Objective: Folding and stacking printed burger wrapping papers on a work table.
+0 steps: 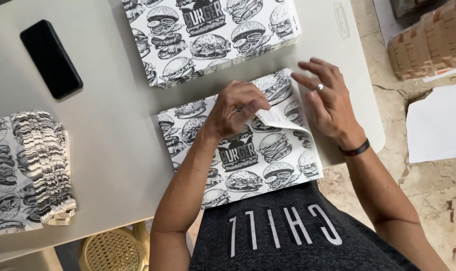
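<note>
Your left hand (235,108) lies on the top bag (240,150), which rests on the table (117,150) straight in front of you. Its fingers are curled and pinch the folded white flap (278,119) of the bag, at about 3 o'clock from the hand. Your right hand (328,100) hovers just at 3 o'clock from the flap, fingers spread wide, holding nothing; a ring (320,87) is on one finger and a dark band (355,148) is on the wrist. I cannot tell if it touches the paper. A flat stack (208,40) of printed bags lies at 12 o'clock, a fanned pile (27,170) at 9 o'clock, and a black phone (51,58) at 10 o'clock.
</note>
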